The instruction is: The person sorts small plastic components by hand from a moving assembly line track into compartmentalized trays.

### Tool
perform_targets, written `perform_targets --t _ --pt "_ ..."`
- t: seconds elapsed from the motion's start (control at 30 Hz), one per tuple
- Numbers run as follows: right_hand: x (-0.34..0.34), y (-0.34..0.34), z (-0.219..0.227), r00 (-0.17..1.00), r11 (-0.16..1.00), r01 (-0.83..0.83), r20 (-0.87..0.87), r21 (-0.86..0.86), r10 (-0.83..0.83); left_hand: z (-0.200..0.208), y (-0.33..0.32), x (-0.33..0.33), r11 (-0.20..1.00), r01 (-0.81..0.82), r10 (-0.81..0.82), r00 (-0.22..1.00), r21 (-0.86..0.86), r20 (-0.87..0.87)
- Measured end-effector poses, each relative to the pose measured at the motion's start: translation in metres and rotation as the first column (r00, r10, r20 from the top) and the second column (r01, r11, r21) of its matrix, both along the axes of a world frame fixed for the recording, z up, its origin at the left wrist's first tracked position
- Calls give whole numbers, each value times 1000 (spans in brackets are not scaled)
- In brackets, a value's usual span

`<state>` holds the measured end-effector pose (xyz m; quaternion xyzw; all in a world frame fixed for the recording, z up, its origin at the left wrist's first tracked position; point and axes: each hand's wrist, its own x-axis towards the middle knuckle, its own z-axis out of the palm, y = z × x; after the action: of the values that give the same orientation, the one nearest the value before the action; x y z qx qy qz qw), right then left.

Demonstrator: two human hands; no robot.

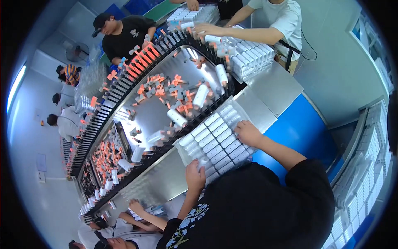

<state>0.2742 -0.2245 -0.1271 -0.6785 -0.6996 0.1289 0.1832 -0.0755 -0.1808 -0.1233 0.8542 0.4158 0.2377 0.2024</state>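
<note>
In front of me lies a clear plastic tray filled with rows of small white rounded cases. My left hand is at the tray's near left side, its fingers closed on the edge there. At the right side, my right hand curls its fingers over the other edge, touching the outermost cases. Some pockets in the tray's left and far corners look pale and see-through. The undersides of both hands are hidden.
Beyond the tray runs a black-slatted conveyor carrying white cylinders and orange-and-grey parts. Loose orange parts lie on the metal table inside its loop. Stacked filled trays stand at the far right. Co-workers sit around the line, one close on my left.
</note>
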Motion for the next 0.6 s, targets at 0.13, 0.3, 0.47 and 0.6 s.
perform_targets --t 0.13,0.3,0.47,0.6 --pt "-1 6 12 894 978 -203 414 36 171 41 6 63 889 -259 434 742 -379 511" --pt "3 -10 81 882 983 166 -435 -76 -182 109 37 175 872 27 341 685 -490 644" --pt "14 -34 53 404 906 419 -882 -56 -242 144 106 254 826 153 390 541 -543 745" --pt "25 -54 41 396 889 442 -864 -119 -312 129 168 297 683 50 459 747 -729 481"
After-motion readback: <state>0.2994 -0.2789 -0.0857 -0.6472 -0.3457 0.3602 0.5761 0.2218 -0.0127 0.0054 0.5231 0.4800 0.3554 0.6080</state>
